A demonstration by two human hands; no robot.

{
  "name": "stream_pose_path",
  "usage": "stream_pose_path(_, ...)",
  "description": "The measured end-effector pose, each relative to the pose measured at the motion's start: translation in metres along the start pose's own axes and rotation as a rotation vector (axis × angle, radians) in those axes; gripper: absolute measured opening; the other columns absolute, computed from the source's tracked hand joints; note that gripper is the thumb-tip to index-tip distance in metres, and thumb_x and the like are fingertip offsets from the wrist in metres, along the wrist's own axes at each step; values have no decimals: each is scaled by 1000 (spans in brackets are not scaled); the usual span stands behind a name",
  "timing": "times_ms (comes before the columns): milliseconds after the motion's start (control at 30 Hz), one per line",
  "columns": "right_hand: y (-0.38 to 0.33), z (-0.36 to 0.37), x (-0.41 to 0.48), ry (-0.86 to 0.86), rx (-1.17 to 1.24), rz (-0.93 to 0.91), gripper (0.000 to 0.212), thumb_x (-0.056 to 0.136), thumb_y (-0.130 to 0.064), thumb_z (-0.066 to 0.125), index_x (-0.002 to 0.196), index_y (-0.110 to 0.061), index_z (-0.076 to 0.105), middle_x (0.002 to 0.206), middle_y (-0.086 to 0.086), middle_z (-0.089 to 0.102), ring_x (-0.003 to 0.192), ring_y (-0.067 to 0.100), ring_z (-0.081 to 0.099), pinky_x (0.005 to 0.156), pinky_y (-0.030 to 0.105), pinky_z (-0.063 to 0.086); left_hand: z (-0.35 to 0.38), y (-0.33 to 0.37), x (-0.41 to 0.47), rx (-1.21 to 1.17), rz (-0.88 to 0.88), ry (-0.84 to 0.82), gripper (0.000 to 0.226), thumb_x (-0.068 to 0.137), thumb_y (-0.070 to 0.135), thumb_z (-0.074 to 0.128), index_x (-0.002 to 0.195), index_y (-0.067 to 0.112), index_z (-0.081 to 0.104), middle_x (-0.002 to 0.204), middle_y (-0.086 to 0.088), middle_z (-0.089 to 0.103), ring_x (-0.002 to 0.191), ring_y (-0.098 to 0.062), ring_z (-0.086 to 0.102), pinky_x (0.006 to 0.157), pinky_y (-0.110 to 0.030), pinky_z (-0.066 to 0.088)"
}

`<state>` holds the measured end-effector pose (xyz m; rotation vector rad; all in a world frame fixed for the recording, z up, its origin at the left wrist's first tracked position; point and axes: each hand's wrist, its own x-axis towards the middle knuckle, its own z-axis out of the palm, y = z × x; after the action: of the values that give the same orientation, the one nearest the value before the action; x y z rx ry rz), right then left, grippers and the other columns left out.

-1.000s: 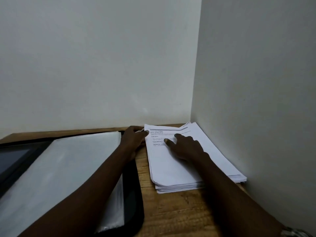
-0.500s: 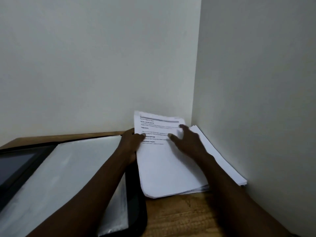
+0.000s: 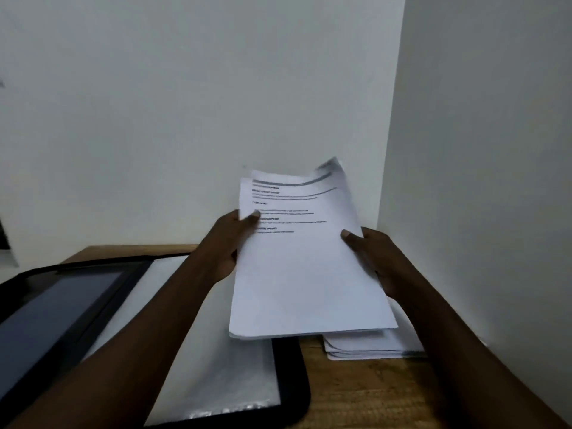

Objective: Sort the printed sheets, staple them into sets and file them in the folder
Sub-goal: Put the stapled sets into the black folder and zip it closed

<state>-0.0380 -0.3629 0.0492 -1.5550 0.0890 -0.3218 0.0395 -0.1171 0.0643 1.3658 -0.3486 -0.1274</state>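
A bundle of printed sheets (image 3: 303,274) is held up off the desk, tilted towards me, text at its top. My left hand (image 3: 230,243) grips its left edge with the thumb on the printed side. My right hand (image 3: 371,258) grips the right edge, thumb on top. Below the bundle, a stack of remaining sheets (image 3: 365,346) lies on the wooden desk in the corner, mostly hidden. An open black folder (image 3: 291,382) with clear plastic sleeves (image 3: 210,366) lies at the left.
The wooden desk (image 3: 365,394) sits in a corner between a back wall (image 3: 185,103) and a right wall (image 3: 483,150). The folder's dark left flap (image 3: 52,314) reaches the frame's left edge.
Both hands have lifted the top bundle of sheets off the stack and raised it clear of the desk; it was lying flat a second ago.
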Motion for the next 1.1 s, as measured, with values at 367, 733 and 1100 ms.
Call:
stream_pose_path(367, -9, 94, 14, -120, 20, 15, 24, 90, -16, 68, 112, -7, 65, 109, 18, 71, 101, 36, 68, 93, 50, 53, -67, 25, -27, 123, 30, 126, 30, 105, 10, 43, 130, 2, 57, 124, -15, 67, 98, -28, 67, 82, -35, 57)
stream_pose_path(733, 37, 136, 63, 79, 314, 185, 22, 85, -14, 73, 103, -3, 66, 103, 10, 69, 87, 24, 64, 74, 33, 52, -140, 15, -6, 449, -42, 308, 26, 99, 32, 57, 101, 9, 69, 98, -17, 74, 75, -25, 70, 66, -31, 52)
stream_pose_path(1100, 50, 112, 78, 93, 480, 229, 30, 88, -13, 68, 116, -6, 65, 120, 12, 67, 113, 30, 61, 103, 46, 46, -135, -54, 27, 1282, 40, 213, 44, 92, 51, 60, 130, 30, 58, 133, -3, 53, 132, -25, 44, 108, -53, 33)
